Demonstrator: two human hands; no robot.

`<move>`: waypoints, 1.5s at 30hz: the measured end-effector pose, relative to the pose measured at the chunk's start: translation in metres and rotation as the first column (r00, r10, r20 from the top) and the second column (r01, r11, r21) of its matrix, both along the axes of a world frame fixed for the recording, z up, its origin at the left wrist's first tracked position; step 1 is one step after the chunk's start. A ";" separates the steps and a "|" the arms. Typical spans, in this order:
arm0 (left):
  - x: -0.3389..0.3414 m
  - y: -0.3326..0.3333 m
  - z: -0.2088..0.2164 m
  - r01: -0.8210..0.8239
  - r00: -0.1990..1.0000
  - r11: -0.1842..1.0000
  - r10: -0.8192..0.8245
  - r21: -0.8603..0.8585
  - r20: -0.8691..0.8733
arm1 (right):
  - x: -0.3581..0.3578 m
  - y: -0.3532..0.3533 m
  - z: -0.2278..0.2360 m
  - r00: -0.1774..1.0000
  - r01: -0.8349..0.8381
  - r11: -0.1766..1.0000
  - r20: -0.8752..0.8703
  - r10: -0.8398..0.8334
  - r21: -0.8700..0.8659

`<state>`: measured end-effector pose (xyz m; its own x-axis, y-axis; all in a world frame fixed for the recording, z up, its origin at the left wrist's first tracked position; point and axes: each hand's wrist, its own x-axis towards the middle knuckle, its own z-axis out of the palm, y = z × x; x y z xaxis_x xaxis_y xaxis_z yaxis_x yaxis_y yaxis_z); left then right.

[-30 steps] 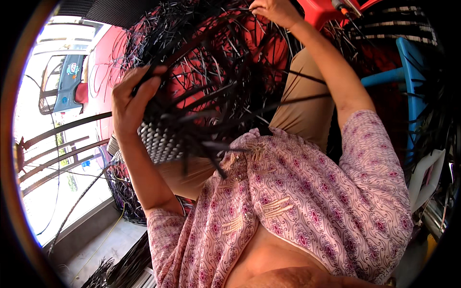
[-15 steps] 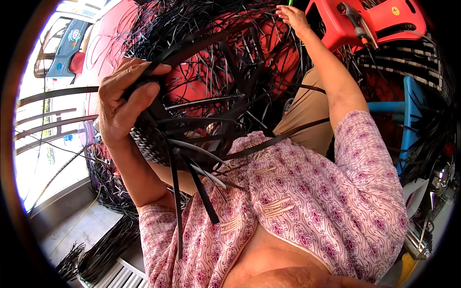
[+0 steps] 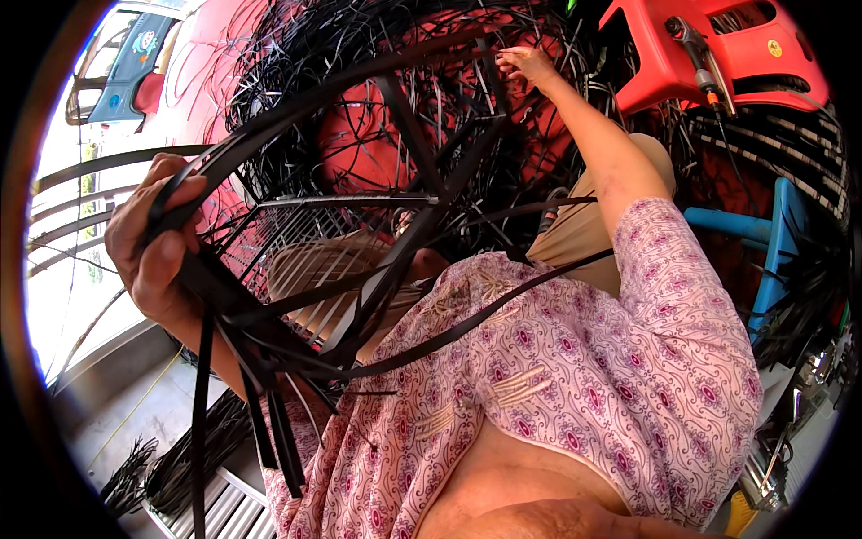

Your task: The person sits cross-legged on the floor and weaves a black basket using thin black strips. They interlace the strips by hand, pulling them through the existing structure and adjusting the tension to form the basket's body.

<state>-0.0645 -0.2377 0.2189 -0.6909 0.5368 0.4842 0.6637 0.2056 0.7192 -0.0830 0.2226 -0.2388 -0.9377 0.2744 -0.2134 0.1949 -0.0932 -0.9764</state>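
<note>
My left hand [image 3: 154,241] is closed around a partly woven piece of black flat plastic strips [image 3: 215,286], held up at the left. Loose strip ends hang below it, and long strips reach right across my lap. An angular frame of black bands [image 3: 409,126] extends up and away from this piece. My right hand [image 3: 528,68] is at the far end, arm stretched out, fingertips drawn together beside a black band. Whatever is between those fingertips is too small to make out. A slatted grid [image 3: 314,235] shows through the frame.
A heap of tangled black strips [image 3: 287,67] covers the red surface ahead. At far right a red plastic stool [image 3: 664,67] carries a power tool [image 3: 696,58]. A blue stool [image 3: 779,242] stands at the right. Bundled strips [image 3: 199,458] lie at lower left by a metal slatted rack [image 3: 215,508].
My left hand has moved left with the woven piece, which has turned and shows more of its frame. My right hand has come down and left, its spread fingers now drawn together beside the band.
</note>
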 end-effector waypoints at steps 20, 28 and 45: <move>-0.026 0.062 0.004 0.031 0.967 0.975 -0.084 -0.218 -0.240 | -0.024 0.103 0.004 0.990 0.081 0.997 0.116 -0.082 0.008; -0.035 0.222 -0.092 0.205 0.964 0.798 -0.264 -0.567 -0.023 | 0.114 0.151 0.209 0.957 0.290 0.955 0.003 -0.290 0.065; 0.005 0.233 -0.174 0.011 0.844 0.920 -0.219 -0.391 -0.490 | 0.135 -0.030 0.258 0.978 0.138 0.819 0.052 -0.200 0.557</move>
<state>-0.0592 -0.0043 0.0450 -0.3171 0.8021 0.5061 0.9482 0.2774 0.1546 0.0516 0.1926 0.0193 -0.8469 0.5268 -0.0730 0.3281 0.4094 -0.8513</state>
